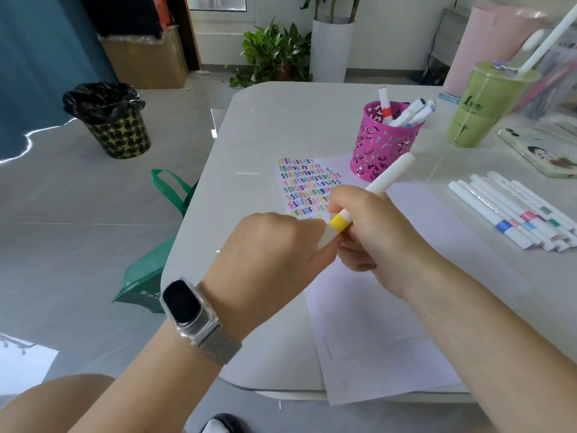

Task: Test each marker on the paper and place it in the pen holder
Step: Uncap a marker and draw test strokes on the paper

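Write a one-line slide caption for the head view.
Both hands, left and right, grip a yellow-banded white marker above squiggle-covered white paper, beside a pink perforated metal pen holder.

Two bare forearms, no sleeves, left wrist [199, 320] wearing black-screen fitness band [182, 303], clear case, silver mesh metal strap [218, 346], right wrist unadorned
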